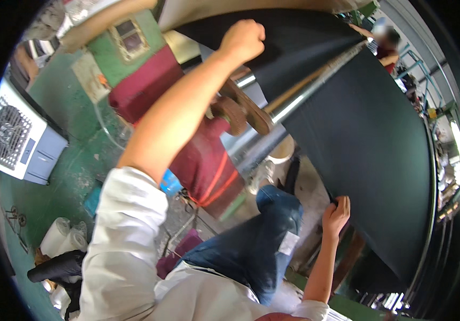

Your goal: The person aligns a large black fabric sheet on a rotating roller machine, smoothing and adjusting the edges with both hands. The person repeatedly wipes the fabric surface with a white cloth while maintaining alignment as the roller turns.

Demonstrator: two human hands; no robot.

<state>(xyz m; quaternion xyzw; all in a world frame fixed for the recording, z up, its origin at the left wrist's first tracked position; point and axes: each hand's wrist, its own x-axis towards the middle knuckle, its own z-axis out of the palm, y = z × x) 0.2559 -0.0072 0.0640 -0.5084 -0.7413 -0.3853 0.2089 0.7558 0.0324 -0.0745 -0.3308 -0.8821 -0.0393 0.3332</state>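
Note:
A wide black sheet (369, 139), smooth like fabric or rubber, stretches over a machine from the upper middle to the right. My left hand (245, 41) is closed in a fist over its far left part; whatever the fingers hold, if anything, is hidden. Lower down, my right hand (338, 214) pinches the sheet's near edge. Between the two hands a shiny metal roller (304, 96) runs across the sheet. A brown rusty lever (254, 112) sits at the roller's near end, close to my left forearm.
Maroon cloth (208, 155) with an orange cord covers the machine frame under my left arm. A white-grey air cooler (24, 134) stands at the left, white rolls (64, 235) below it. A bucket (281, 150) is under the roller. Another person (387, 45) stands at the far right.

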